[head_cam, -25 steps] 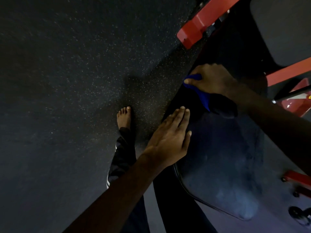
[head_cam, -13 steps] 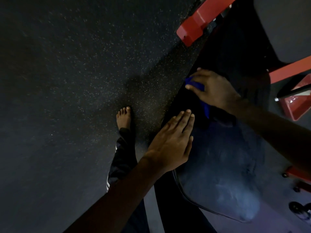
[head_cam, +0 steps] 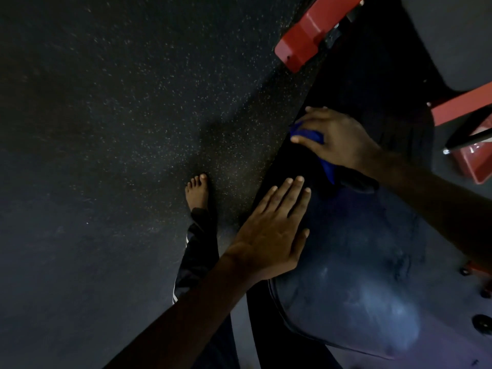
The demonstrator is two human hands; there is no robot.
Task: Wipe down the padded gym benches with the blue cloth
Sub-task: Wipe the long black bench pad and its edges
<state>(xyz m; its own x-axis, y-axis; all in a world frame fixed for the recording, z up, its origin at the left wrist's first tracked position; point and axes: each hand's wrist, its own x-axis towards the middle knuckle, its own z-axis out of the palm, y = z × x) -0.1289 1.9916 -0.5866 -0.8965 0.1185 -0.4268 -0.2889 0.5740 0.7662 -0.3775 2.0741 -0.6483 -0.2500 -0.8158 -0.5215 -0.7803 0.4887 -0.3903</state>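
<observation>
The right hand (head_cam: 336, 139), fingers curled round the blue cloth (head_cam: 307, 134), has slid slightly along the bench pad (head_cam: 359, 275) toward the left hand (head_cam: 271, 230), which stays flat and open at the pad's edge. The wiping stroke is likely continuing.

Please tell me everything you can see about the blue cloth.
The blue cloth is bright blue, soft-looking fabric, bunched up. The right hand covers most of it and holds it against the dark padded bench. One fold shows between thumb and fingers; a narrow strip sticks out beneath the palm.
</observation>
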